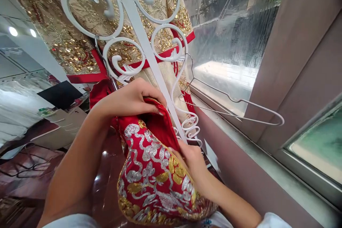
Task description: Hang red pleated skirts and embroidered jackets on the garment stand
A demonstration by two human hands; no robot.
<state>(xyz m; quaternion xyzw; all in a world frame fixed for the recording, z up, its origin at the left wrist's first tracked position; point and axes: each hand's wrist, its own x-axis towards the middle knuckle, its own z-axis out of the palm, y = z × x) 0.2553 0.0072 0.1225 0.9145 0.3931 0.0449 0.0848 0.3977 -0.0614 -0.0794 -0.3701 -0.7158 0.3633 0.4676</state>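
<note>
A red embroidered garment [149, 171] with silver and gold flowers hangs in front of me, its plain red inside showing at a gap near the top. My left hand [136, 96] grips the upper edge, thumb pressed against the fabric near the rack. Lower down on the right, my right hand [191, 156] is closed on the garment's side edge, its fingertips partly hidden by the cloth. A metal hanger hook [100, 48] loops over the white scrolled rack just above my left hand; whether it carries this garment I cannot tell.
Behind the white metal rack [149, 53] hangs a gold sequined garment [72, 55] with red trim. An unoccupied wire hanger [237, 108] juts right toward the window [227, 42] and its sill [240, 139]. White gowns [18, 103] and a dark panel [60, 94] stand at left.
</note>
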